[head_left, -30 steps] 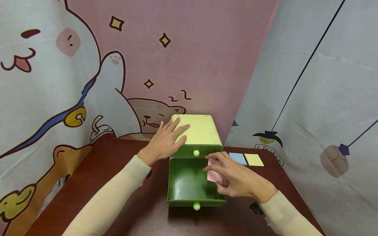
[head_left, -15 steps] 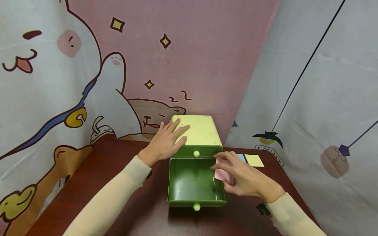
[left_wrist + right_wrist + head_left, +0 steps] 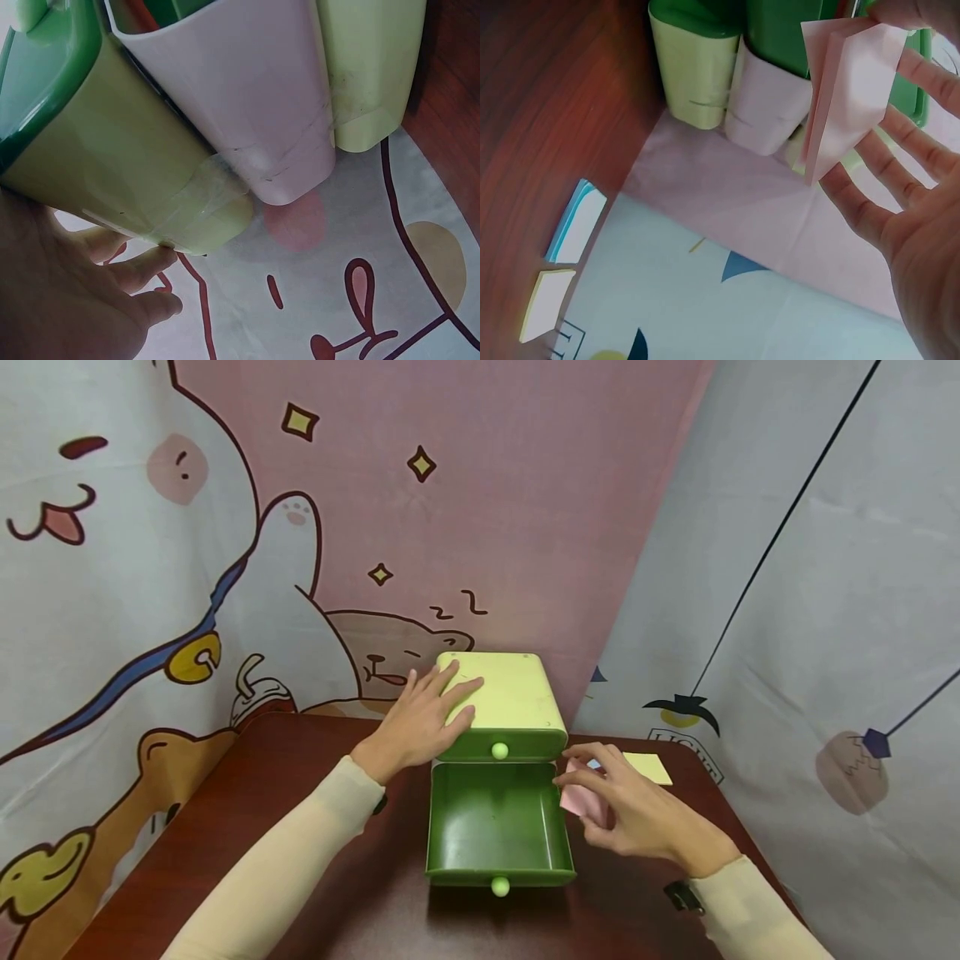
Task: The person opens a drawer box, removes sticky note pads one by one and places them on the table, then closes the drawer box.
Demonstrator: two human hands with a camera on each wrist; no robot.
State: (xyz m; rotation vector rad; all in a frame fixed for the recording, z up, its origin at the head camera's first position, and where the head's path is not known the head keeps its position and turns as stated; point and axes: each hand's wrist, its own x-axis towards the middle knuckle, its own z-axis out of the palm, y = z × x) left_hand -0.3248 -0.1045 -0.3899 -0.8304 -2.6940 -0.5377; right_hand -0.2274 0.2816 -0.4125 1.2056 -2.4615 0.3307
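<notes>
A small cabinet (image 3: 513, 689) with a pale yellow top and green drawers stands on the table. Its upper drawer (image 3: 532, 743) is closed, and the lower drawer (image 3: 487, 827) is pulled out with a bare green floor. My left hand (image 3: 417, 720) lies with spread fingers on the left part of the cabinet's top. In my right hand (image 3: 637, 814), a pink sticky note pad (image 3: 859, 97) is pinched between thumb and fingers. That hand is just right of the lower drawer, and the pad's sheets fan slightly apart in the right wrist view.
On the table's right side lie a blue sticky note pad (image 3: 577, 225) and a yellow sticky note pad (image 3: 647, 767). The blue one is mostly behind my right hand in the head view. A printed cloth (image 3: 540, 527) hangs behind the dark red table (image 3: 300, 777).
My right hand has moved right with the pink sticky note pad, from over the lower drawer to beside it. The left hand has stayed on the cabinet.
</notes>
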